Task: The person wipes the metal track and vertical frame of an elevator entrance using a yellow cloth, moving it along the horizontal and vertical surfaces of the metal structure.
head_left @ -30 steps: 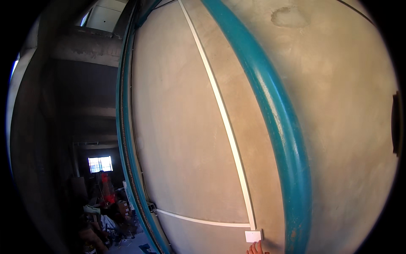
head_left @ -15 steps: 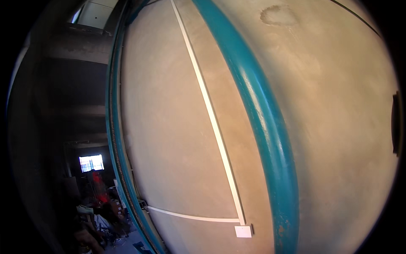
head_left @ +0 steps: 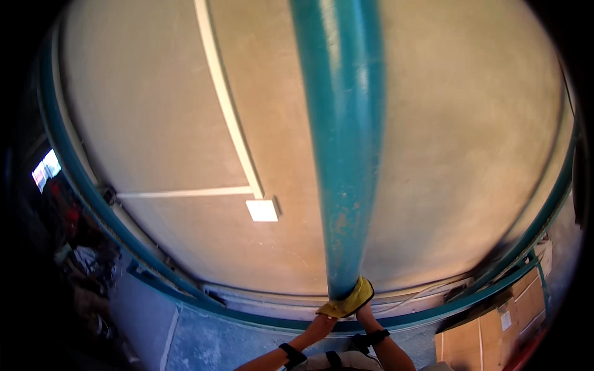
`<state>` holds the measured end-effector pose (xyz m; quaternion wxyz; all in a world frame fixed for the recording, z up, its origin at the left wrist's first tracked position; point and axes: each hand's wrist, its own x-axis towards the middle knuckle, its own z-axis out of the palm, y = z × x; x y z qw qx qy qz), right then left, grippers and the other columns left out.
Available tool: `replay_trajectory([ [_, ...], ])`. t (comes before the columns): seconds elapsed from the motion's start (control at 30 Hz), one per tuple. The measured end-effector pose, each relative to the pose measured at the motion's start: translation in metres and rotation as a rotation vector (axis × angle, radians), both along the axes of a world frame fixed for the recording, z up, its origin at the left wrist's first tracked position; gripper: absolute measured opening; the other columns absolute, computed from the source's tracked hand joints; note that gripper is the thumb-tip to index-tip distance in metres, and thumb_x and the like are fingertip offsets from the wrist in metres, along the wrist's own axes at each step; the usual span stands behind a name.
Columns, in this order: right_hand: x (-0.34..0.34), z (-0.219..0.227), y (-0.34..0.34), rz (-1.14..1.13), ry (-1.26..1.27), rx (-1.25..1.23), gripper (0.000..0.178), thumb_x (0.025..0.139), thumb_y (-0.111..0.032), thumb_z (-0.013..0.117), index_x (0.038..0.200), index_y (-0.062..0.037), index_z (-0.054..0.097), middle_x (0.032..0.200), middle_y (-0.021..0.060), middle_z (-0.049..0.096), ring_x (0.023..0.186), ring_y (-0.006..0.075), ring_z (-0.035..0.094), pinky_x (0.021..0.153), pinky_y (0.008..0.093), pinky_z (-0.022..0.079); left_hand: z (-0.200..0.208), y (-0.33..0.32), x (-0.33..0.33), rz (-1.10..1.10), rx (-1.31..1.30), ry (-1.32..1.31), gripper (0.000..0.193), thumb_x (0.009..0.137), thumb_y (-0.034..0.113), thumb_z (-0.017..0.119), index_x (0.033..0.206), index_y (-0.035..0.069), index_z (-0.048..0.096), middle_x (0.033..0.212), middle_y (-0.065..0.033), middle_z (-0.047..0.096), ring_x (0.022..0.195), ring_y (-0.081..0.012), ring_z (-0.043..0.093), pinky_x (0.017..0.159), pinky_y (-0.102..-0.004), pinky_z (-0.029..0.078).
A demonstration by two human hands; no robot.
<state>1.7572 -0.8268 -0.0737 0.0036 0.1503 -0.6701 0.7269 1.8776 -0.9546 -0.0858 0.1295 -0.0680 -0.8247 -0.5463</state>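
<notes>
A thick teal pipe (head_left: 348, 185) runs up the beige wall, its paint scuffed lower down. Wrapped about its lower end is a yellow cloth (head_left: 348, 303) with a dark edge. My left hand (head_left: 322, 328) grips the cloth on the left side of the pipe. On the right side, my right hand (head_left: 365, 314) is closed on the same cloth, its fingers mostly hidden behind the fabric. Both wrists wear black straps.
A white switch box (head_left: 262, 209) with white trunking sits on the wall, left of the pipe. A teal rail (head_left: 272, 320) curves along the wall's base. Flattened cardboard boxes (head_left: 479, 340) lie at the lower right. Dark clutter (head_left: 80, 260) fills the left side.
The view has swung down and to the right, so the pipe now stands near the middle. My hands and the yellow cloth, out of view before, now show at the pipe's lower end.
</notes>
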Motion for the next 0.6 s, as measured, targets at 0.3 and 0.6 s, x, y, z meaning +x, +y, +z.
replay_trajectory([
  [0.3, 0.030, 0.011, 0.008, 0.063, -0.110, -0.072, 0.045, 0.096, -0.025, 0.058, 0.133, -0.0021, 0.047, 0.129, 0.0089, 0.054, 0.117, 0.0213, 0.052, 0.099, 0.0348, 0.043, 0.034, -0.013, -0.011, 0.369, 0.300, 0.073, 0.035, 0.096, 0.008, 0.049, 0.131, 0.000, 0.046, 0.126, -0.0187, 0.055, 0.122, -0.0302, 0.050, 0.103, -0.0385, 0.039],
  [0.6, 0.017, 0.034, 0.016, 0.096, -0.016, -0.030, 0.047, 0.090, -0.026, 0.065, 0.127, -0.0009, 0.050, 0.122, 0.0107, 0.058, 0.111, 0.0230, 0.055, 0.094, 0.0352, 0.045, -0.016, 0.030, -0.075, 0.482, 0.684, 0.127, 0.041, 0.104, 0.023, 0.034, 0.134, -0.003, 0.042, 0.132, -0.0163, 0.046, 0.122, -0.0280, 0.046, 0.106, -0.0359, 0.035],
])
